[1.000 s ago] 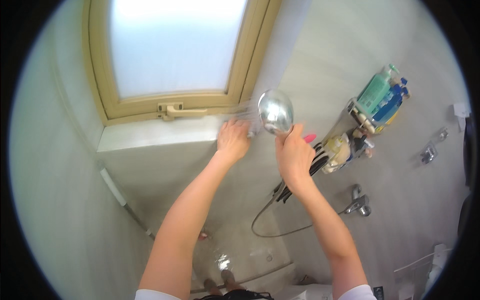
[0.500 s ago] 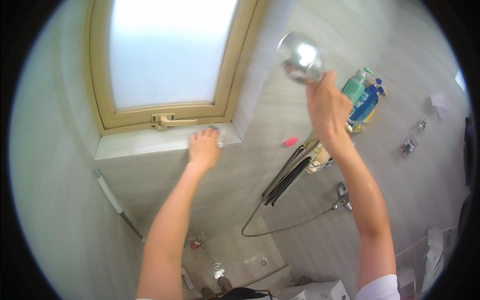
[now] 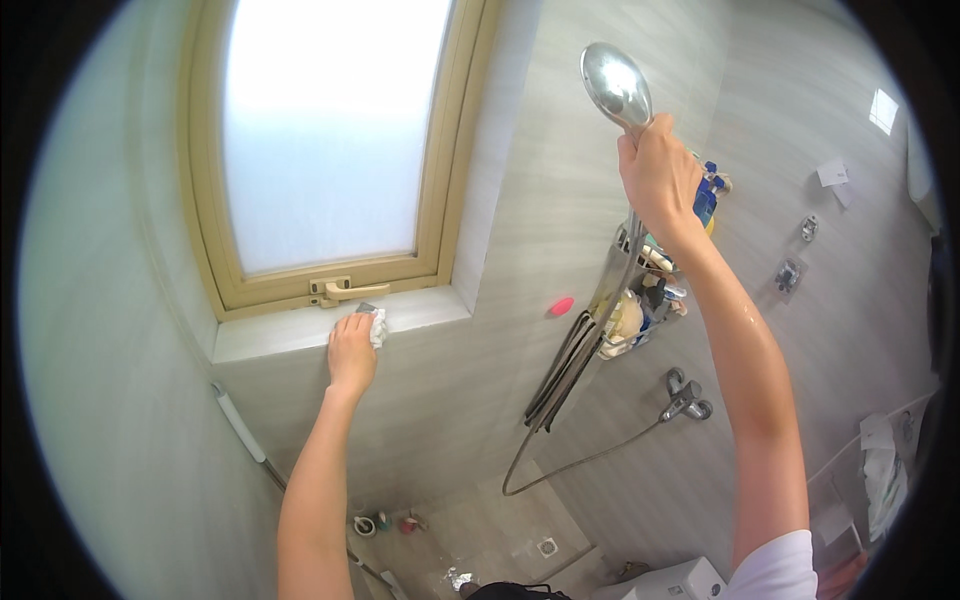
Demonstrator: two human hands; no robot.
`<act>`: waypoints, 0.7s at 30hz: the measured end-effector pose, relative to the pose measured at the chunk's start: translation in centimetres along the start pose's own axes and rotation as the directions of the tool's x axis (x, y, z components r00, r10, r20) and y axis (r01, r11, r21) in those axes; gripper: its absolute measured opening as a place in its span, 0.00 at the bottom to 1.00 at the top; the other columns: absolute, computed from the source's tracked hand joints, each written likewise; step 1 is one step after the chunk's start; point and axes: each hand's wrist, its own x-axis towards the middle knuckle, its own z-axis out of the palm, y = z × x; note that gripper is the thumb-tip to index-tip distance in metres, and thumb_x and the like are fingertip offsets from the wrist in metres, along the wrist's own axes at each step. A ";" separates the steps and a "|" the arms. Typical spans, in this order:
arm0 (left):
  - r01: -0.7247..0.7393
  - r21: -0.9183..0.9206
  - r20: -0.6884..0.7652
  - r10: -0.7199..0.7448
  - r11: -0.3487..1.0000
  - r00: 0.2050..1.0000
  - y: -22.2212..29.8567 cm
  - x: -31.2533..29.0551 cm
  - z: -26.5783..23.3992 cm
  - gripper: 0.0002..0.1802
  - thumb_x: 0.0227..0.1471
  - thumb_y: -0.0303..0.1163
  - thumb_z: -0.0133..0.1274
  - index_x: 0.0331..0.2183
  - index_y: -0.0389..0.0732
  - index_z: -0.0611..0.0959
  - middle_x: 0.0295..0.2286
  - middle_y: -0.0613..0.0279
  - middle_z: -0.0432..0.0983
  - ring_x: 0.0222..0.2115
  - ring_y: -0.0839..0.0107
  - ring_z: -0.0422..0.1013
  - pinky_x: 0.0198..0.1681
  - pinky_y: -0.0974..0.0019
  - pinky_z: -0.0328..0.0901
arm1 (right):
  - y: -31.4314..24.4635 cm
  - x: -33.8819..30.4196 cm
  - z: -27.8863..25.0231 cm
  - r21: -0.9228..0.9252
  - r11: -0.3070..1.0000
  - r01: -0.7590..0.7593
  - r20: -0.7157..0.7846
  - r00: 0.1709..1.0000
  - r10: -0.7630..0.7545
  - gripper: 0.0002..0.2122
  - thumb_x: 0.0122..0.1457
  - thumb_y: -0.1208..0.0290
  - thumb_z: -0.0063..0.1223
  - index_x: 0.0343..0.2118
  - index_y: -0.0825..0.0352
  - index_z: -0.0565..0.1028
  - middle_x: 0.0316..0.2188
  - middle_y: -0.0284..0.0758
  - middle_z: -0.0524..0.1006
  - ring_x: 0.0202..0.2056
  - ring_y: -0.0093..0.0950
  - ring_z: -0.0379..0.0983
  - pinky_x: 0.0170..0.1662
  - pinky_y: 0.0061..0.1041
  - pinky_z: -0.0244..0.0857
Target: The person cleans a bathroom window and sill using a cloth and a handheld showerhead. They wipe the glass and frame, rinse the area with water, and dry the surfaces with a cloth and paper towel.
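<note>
On the pale windowsill (image 3: pixel 430 308) rest the left hand (image 3: pixel 351 355) and a crumpled white wad (image 3: pixel 378 328); the 2-tier wall rack (image 3: pixel 625 348) carries blue bottles (image 3: pixel 706 201); small objects (image 3: pixel 364 525) sit on the tiled floor (image 3: pixel 500 515).

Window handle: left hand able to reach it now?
Likely yes: the left hand is at the sill just below the window handle, nothing visibly between, though it holds a crumpled white wad.

Bright frosted window (image 3: pixel 330 140), grey streaked walls (image 3: pixel 430 410).

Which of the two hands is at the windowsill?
The left hand, holding a crumpled white item; the right hand, away from the windowsill, grips the shower head.
</note>
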 end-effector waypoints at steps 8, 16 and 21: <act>0.013 0.017 0.076 -0.014 1.000 0.997 -0.6 0.0 -0.8 0.20 0.51 0.21 0.51 0.47 0.43 0.79 0.47 0.59 0.76 0.52 0.57 0.69 0.54 0.54 0.64 | -3.5 6.3 -3.7 0.219 0.971 -0.100 -0.269 0.950 0.159 0.18 0.63 0.58 0.47 0.39 0.73 0.71 0.29 0.53 0.81 0.36 0.54 0.79 0.41 0.49 0.70; 0.157 0.146 0.005 -0.159 0.977 0.987 -6.5 -2.0 -6.7 0.19 0.51 0.21 0.51 0.46 0.41 0.80 0.46 0.57 0.77 0.51 0.55 0.70 0.54 0.55 0.65 | -6.5 11.7 -3.2 0.357 0.926 -0.124 -0.198 0.959 0.205 0.16 0.61 0.57 0.49 0.35 0.69 0.76 0.28 0.43 0.82 0.34 0.49 0.80 0.41 0.46 0.70; 0.155 0.148 -0.034 -0.152 0.977 0.988 -7.5 -3.7 -8.3 0.18 0.52 0.21 0.50 0.46 0.41 0.80 0.45 0.56 0.77 0.50 0.54 0.70 0.54 0.55 0.66 | -10.7 10.4 -2.7 0.460 0.887 -0.041 -0.096 0.991 0.096 0.17 0.61 0.56 0.50 0.28 0.67 0.79 0.27 0.39 0.83 0.38 0.43 0.80 0.43 0.43 0.70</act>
